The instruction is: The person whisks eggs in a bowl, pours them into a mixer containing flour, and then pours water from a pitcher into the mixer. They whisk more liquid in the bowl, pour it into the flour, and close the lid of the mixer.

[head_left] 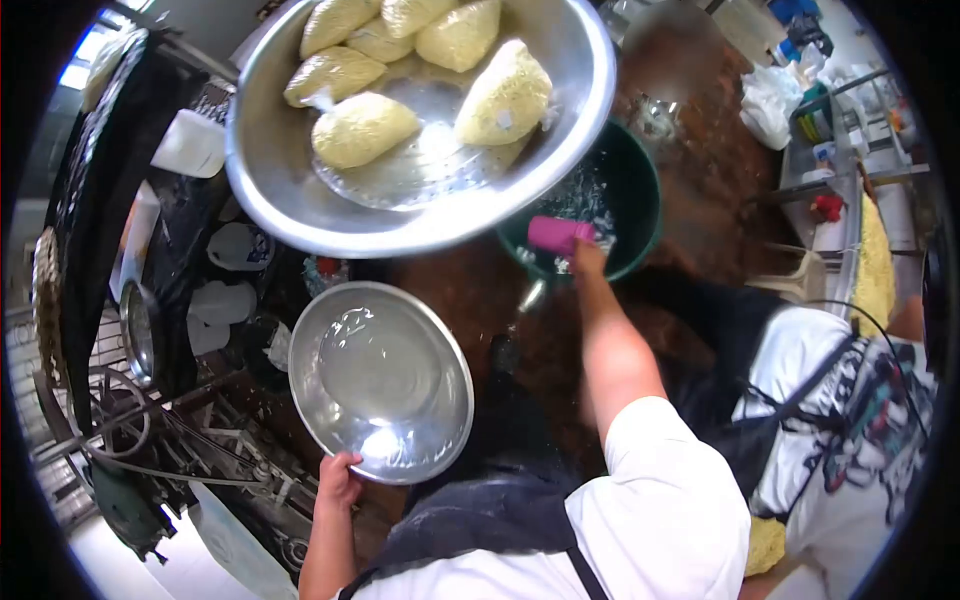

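My left hand (pixel 340 480) grips the near rim of a shiny metal bowl (pixel 380 385), which is tilted with its inside towards me. My right hand (pixel 588 256) is stretched forward and closed on a pink cup (pixel 553 234). That cup is over a dark green tub (pixel 640 195), where water or wet glints show. Above both hands in the view stands a large metal basin (pixel 260 200) with several plastic bags of yellow stuff (pixel 365 130) in it.
At the right sits another person (pixel 800 370) in a white patterned garment, close to my right arm. Shelves (pixel 820 185) with bottles and bags line the right side. Machine parts with a wheel (pixel 120 410), a white container (pixel 190 143) and dark covers fill the left.
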Demonstrator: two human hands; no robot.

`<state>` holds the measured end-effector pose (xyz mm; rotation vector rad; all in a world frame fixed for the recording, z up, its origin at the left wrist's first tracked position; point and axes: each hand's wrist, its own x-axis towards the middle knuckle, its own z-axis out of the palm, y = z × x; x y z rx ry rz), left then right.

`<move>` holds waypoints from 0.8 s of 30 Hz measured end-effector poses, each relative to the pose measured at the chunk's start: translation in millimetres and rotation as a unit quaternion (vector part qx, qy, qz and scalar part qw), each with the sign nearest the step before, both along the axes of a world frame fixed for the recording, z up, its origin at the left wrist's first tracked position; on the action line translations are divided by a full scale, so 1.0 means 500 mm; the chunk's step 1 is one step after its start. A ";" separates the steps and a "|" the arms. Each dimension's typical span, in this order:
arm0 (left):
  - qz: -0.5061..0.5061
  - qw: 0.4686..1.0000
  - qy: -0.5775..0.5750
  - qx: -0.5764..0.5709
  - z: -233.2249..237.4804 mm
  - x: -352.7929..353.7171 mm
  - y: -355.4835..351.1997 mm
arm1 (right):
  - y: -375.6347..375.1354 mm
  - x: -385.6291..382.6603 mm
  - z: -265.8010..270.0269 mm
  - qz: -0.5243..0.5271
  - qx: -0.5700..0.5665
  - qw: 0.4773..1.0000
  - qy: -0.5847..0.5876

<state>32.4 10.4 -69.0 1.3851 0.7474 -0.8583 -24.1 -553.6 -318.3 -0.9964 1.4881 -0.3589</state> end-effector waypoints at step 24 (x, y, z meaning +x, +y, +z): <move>-0.035 0.997 0.046 0.045 -0.219 0.101 -0.169 | -0.066 0.096 -0.353 0.365 -0.266 0.853 0.261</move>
